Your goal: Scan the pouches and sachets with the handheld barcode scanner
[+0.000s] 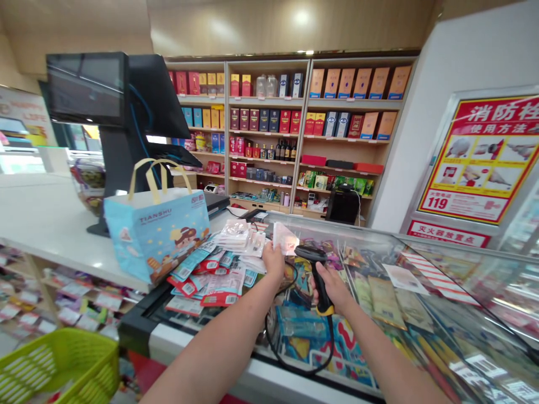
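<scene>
My left hand (pixel 273 261) is closed on a small clear snack packet (pixel 285 239), held up above the glass freezer lid (pixel 421 314). My right hand (pixel 332 286) grips the handle of a black barcode scanner (pixel 315 264), whose head points at the packet from close by. The scanner's black cable (pixel 295 359) loops down over the glass. Left of my left hand lies a pile of several red, blue and white snack packets (pixel 214 269). A light blue paper bag (pixel 158 233) with yellow handles stands on the white counter beside the pile.
A black checkout terminal with two screens (pixel 122 101) stands on the white counter (pixel 42 219) behind the bag. A green shopping basket (pixel 54 367) is at the lower left. Wooden shelves (pixel 295 129) of boxed goods and bottles fill the back wall. A red fire-safety poster (pixel 484 157) hangs at right.
</scene>
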A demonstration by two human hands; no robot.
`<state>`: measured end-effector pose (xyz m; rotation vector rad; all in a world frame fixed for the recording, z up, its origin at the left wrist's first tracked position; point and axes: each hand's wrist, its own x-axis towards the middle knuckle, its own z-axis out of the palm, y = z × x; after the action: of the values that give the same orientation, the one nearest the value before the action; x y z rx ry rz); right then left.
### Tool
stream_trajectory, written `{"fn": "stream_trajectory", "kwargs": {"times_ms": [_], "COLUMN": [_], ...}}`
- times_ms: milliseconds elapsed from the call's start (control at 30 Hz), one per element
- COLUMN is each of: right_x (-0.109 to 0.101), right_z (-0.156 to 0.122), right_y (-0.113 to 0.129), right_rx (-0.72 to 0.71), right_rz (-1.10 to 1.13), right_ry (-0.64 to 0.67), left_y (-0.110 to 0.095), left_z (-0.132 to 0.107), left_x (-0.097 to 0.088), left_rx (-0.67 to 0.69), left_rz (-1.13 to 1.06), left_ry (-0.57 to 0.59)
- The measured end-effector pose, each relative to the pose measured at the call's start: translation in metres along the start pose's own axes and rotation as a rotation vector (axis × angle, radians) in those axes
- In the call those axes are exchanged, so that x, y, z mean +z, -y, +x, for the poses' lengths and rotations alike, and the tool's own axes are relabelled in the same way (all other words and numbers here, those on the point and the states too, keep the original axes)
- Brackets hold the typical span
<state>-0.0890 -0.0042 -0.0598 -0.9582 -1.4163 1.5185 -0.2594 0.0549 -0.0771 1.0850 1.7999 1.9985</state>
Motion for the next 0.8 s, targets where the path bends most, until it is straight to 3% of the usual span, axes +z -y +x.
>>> {"fn": "stream_trajectory", "kwargs": {"times_ms": [233, 533, 667, 800], "right_x": [0.006, 0.01, -0.003, -0.038], "right_z": [-0.004, 0.001, -0.002, -0.022], "right_y": [0.007, 0.01, 0.019, 0.031], "right_rx": [-0.005, 0.003, 0.007, -0.013], "right_rz": [0.073, 0.01, 0.049, 0.079], "right_ry": [-0.038, -0.06, -0.11, -0.177], "left_y": [-0.001, 0.005, -0.004, -0.028], "left_z": [0.001, 0.005, -0.001, -0.02], "left_x": [0.0, 0.004, 0.018, 0.047], "left_rx": [-0.019, -0.004, -0.208, -0.477], "left_rz": [0.015, -0.043, -0.292, -0.514], "left_ry": [0.0, 0.0, 0.08, 0.213]}}
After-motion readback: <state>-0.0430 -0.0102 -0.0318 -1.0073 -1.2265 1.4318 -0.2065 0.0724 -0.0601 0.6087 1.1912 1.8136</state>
